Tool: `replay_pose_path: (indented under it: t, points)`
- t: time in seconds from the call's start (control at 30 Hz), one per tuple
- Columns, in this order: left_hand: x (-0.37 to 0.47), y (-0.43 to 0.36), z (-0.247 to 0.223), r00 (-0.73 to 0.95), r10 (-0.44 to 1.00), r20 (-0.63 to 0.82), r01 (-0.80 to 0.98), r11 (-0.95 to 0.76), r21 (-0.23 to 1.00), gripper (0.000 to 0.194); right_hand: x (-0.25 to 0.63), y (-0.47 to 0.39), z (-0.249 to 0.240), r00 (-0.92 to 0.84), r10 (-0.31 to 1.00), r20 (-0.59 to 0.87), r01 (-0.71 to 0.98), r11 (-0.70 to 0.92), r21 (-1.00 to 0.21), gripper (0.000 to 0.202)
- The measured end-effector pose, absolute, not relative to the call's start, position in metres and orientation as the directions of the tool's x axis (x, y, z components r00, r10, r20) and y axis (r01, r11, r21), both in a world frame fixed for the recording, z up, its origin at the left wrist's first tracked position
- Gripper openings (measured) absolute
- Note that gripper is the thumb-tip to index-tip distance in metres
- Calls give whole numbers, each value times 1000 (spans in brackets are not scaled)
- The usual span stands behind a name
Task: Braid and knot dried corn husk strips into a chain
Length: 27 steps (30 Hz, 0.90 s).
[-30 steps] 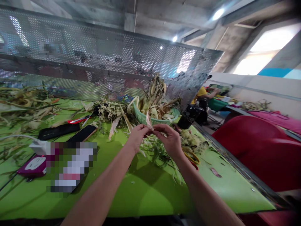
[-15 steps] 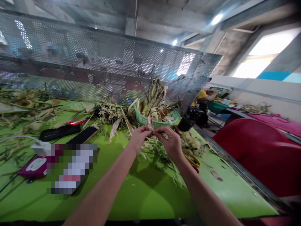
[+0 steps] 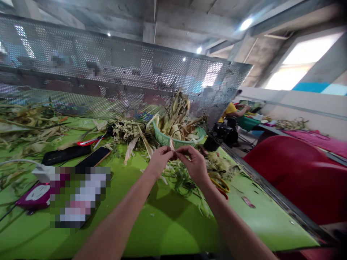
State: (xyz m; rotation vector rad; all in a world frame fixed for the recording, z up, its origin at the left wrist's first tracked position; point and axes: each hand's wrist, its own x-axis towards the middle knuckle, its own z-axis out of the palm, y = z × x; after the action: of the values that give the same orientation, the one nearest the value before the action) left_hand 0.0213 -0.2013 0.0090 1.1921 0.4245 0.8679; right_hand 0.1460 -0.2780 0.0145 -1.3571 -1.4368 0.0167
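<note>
My left hand (image 3: 159, 161) and my right hand (image 3: 194, 163) meet in front of the green basket, fingertips pinched together. Between them they grip a small strip of dried corn husk (image 3: 172, 144), its pale, reddish-tinged tip pointing up. My fingers cover its lower end. Just behind stands the light green basket (image 3: 160, 136), heaped with dried corn husks (image 3: 177, 112). Shredded green strips (image 3: 184, 182) lie on the table under my hands. Beside my right wrist are scissors with yellow and red handles (image 3: 222, 186), partly hidden by the forearm.
Dried husks (image 3: 29, 126) pile up at the left of the green table (image 3: 173, 231). A red-handled tool (image 3: 89, 141), a dark phone (image 3: 93, 159) and a purple power strip (image 3: 35, 196) lie nearer. A perforated metal screen (image 3: 121, 72) stands behind; a red chair (image 3: 295, 173) is at right.
The view has shifted slightly. The husk strip shows less above my fingers and leans a little differently; both hands keep their pinch on it.
</note>
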Motion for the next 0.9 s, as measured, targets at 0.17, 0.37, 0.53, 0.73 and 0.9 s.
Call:
replay_pose_path:
  t: [0.17,0.37,0.53,0.73,0.9]
  points:
    - [16,-201,14,616,785,61,-328,185,926,12,147,-279,13,203,680,705,730,375,-572,8]
    - [16,-200,11,645,763,55,-330,213,920,10,148,-280,18,137,638,758,797,383,-467,6]
    - [18,-198,6,658,751,50,-343,239,908,13,147,-280,21,117,620,776,803,400,-441,7]
    - [21,-198,5,678,730,85,-376,245,894,17,150,-281,21,113,639,761,824,368,-431,9]
    - [23,-198,8,707,687,169,-391,179,903,15,148,-281,21,159,630,760,841,317,-438,8]
